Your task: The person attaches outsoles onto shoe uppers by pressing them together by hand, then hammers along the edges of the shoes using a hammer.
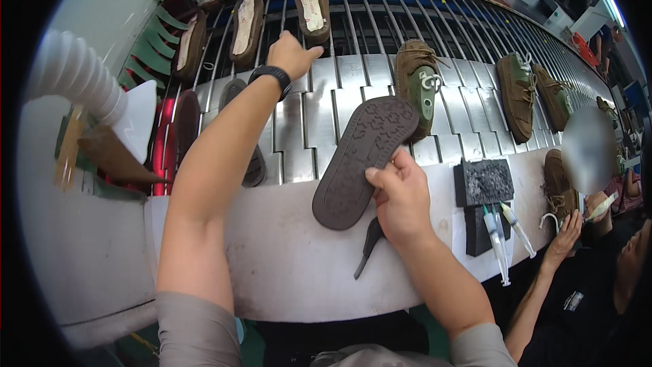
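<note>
My right hand (404, 197) grips the edge of a dark brown shoe sole (363, 163) between thumb and fingers, its patterned tread facing up. My left hand (293, 58), with a black band at the wrist, is stretched out over the far rollers. Its thumb stands apart from the fingers, and nothing shows in it. Closest to it is an upturned shoe (313, 10) with a pale bottom. Another upturned shoe (246, 27) lies to its left. Under my left forearm are more soles (254, 168), partly hidden. A green and brown laced shoe (418, 88) stands just beyond the held sole.
A slatted metal conveyor (299, 136) runs beside the pale table edge (292, 285). Right of me are a black block (483, 182), syringes (497, 245) and more laced shoes (517, 98). A co-worker's hand (565, 238) touches a shoe. A white hose (88, 71) stands left.
</note>
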The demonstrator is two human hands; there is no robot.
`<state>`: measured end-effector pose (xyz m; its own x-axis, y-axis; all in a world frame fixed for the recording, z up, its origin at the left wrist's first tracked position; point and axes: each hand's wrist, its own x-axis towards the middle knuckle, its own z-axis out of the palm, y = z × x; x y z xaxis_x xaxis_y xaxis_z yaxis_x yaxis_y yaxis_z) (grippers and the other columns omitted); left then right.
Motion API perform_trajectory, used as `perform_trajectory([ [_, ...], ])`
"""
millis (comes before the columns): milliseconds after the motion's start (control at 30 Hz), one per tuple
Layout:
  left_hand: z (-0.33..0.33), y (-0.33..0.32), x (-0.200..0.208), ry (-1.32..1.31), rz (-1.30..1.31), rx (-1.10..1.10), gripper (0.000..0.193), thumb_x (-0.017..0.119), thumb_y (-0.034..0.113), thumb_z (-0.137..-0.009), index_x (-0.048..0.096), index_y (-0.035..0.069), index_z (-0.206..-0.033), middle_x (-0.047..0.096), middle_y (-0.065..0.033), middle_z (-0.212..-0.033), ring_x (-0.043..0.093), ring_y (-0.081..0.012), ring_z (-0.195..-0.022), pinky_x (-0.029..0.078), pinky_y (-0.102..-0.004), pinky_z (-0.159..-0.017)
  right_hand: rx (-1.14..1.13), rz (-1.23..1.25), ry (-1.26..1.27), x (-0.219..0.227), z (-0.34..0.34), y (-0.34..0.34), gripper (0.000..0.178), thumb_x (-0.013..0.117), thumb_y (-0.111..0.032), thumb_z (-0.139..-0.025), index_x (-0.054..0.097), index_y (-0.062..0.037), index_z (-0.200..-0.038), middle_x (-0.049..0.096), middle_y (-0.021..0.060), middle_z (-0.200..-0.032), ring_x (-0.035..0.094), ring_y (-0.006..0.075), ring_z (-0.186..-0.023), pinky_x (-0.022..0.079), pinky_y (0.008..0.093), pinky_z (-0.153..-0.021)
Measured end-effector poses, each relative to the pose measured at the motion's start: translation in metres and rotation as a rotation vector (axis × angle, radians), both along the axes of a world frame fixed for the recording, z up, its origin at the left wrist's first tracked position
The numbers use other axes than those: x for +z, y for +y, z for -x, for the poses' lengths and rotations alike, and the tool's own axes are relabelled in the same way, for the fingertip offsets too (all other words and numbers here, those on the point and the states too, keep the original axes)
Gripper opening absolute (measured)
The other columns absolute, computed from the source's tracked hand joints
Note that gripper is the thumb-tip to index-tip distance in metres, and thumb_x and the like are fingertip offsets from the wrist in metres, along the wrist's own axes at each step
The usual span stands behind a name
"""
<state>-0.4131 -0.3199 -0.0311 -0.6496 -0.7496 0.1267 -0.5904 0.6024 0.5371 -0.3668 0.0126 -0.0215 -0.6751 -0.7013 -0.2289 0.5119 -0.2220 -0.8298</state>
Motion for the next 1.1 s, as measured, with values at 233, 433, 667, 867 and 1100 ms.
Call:
perform_trajectory([
  [233,0.103,-0.044,-0.053,0.111,-0.006,0.294,0.106,0.091,0.054,-0.072,0.041,-0.013,-0.137,0.061,-0.0349,-0.135,0.065,-0.0437,-0.124,0.054,-0.0461,-0.104,0.009,0.088,-0.082,0.010,-0.005,-0.002,0.035,0.057,0.004,-0.099,0.054,0.0073,-0.134,0.071,0.0143,-0.125,0.068,0.0158,-0.112,0.053,0.0301,-0.098],
  [433,0.033,-0.048,-0.002,0.257,-0.142,0.159,0.086,0.086,0.044,-0.071,0.063,-0.015,-0.129,0.071,-0.0335,-0.121,0.072,-0.0403,-0.112,0.056,-0.0423,-0.098,0.030,0.081,-0.029,0.006,-0.011,0.000,0.034,0.058,0.003,-0.099,0.055,0.0077,-0.132,0.071,0.0131,-0.121,0.068,0.0150,-0.109,0.054,0.0302,-0.097],
  [667,-0.211,0.072,0.074,0.527,0.034,-0.117,0.086,0.088,0.027,-0.078,0.051,-0.010,-0.145,0.070,-0.0242,-0.128,0.069,-0.0290,-0.116,0.053,-0.0367,-0.101,0.009,0.052,0.056,-0.002,-0.005,-0.004,0.019,0.061,-0.007,-0.099,0.064,0.0019,-0.116,0.072,0.0069,-0.105,0.069,0.0124,-0.090,0.056,0.0261,-0.082],
  [867,-0.429,0.191,0.084,0.213,0.505,-0.173,0.095,0.085,0.002,-0.067,0.045,-0.006,-0.153,0.061,-0.0298,-0.137,0.065,-0.0443,-0.122,0.053,-0.0451,-0.103,0.048,0.111,0.088,0.009,-0.016,-0.006,0.015,0.059,-0.008,-0.103,0.064,0.0033,-0.110,0.072,0.0094,-0.103,0.070,0.0161,-0.095,0.057,0.0293,-0.085],
  [1100,-0.485,0.261,0.065,0.072,0.301,-0.235,0.080,0.086,0.017,-0.079,0.052,-0.005,-0.148,0.057,-0.0272,-0.147,0.061,-0.0446,-0.129,0.049,-0.0472,-0.110,0.077,0.084,0.206,0.015,-0.045,-0.001,0.016,0.059,-0.009,-0.103,0.065,0.0039,-0.110,0.072,0.0079,-0.102,0.067,0.0116,-0.087,0.055,0.0259,-0.081],
])
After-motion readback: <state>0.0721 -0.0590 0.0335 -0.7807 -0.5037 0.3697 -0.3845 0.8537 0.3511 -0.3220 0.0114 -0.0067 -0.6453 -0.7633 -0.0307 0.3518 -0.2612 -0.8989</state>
